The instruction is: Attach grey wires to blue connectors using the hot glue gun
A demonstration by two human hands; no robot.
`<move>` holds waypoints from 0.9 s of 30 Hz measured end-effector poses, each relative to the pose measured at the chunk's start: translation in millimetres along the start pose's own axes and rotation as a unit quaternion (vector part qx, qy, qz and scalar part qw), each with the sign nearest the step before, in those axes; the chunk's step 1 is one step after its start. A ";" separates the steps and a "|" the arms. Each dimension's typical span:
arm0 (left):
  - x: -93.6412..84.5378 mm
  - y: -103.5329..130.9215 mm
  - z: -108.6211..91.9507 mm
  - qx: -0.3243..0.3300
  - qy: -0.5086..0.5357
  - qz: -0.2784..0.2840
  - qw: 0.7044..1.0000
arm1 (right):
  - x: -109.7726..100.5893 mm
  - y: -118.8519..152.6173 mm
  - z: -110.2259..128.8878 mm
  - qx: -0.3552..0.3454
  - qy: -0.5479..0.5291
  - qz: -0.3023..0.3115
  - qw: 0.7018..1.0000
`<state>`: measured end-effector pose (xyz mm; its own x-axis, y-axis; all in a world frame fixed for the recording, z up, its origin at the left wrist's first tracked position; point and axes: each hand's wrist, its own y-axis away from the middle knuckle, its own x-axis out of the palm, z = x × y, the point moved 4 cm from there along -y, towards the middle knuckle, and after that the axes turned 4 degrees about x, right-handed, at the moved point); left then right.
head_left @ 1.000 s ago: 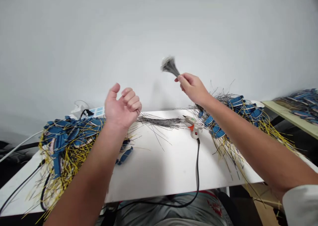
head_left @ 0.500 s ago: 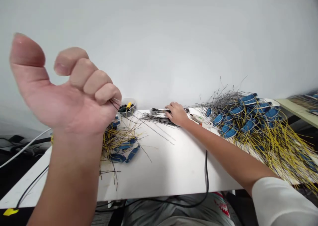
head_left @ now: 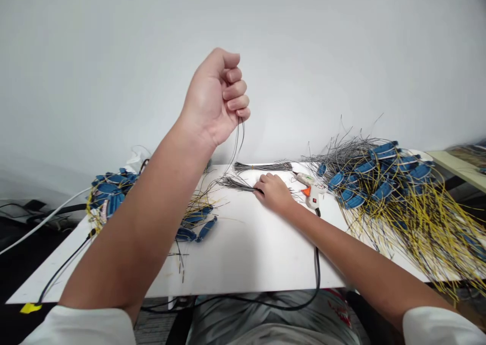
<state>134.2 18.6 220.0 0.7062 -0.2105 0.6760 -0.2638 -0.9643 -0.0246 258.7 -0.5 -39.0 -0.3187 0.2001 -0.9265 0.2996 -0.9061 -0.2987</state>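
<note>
Raised in front of the wall, my left hand [head_left: 220,94] is closed around a few thin dark wires [head_left: 237,140], which hang down from below the little finger toward the table. My right hand [head_left: 275,192] rests on the table with its fingers closed over a bundle of dark wires [head_left: 239,184], whose loose ends fan out to the left. Behind it lies a second dark wire bundle [head_left: 261,167], tied near its middle. A glue gun [head_left: 313,196] with an orange trigger lies just right of my right hand.
Blue parts with yellow and black wires form a large heap [head_left: 379,183] at the right. Smaller groups lie at the left [head_left: 110,188] and left of centre [head_left: 207,228]. A black cable [head_left: 317,264] hangs over the front edge of the white table [head_left: 243,269].
My left hand has moved right and farther from the camera, its fingers now curled tighter. My right hand has shifted slightly nearer, baring the rear bundle and the glue gun.
</note>
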 end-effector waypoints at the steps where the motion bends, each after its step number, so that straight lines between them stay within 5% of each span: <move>1: 0.4 -1.6 2.6 -0.006 0.002 -0.008 1.000 | -1.8 5.3 0.0 -0.002 -0.008 0.006 1.000; 6: 28.7 33.0 -6.4 0.041 -0.011 0.026 0.999 | -7.5 23.5 -7.1 0.004 -0.054 0.012 0.998; 9: 48.7 59.7 -6.1 0.055 -0.026 0.135 0.989 | -7.1 25.6 -13.0 0.002 -0.086 0.014 0.996; 11: 40.3 62.4 11.0 0.080 -0.008 0.176 0.981 | -7.3 25.9 -17.4 0.002 -0.106 0.018 0.994; 15: -51.2 28.9 85.6 0.094 0.004 0.050 0.994 | -11.7 28.0 -27.6 0.020 -0.134 0.012 0.991; 19: -160.1 7.3 128.0 0.096 -0.213 -0.032 0.972 | -18.4 29.6 -34.5 0.072 -0.150 -0.004 0.986; 21: -193.0 11.7 124.3 0.061 -0.373 0.018 0.926 | -20.4 30.5 -31.8 0.094 -0.152 -0.010 0.984; 23: -213.7 22.8 109.8 0.057 -0.558 0.085 0.823 | -20.2 31.7 -23.4 0.103 -0.138 -0.011 0.985; 25: -231.8 34.3 93.8 0.055 -0.631 0.075 0.770 | -17.5 33.2 -10.4 0.091 -0.110 -0.005 0.990; 27: -243.0 43.6 85.6 0.082 -0.779 0.066 0.619 | -13.3 34.6 3.2 0.062 -0.075 0.003 0.995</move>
<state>7.3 13.9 -8.4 0.4957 -0.0669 -0.8659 -0.4071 -0.8986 -0.1636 270.5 -35.7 -36.3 -0.4515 0.1449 -0.8804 0.1924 -0.9477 -0.2546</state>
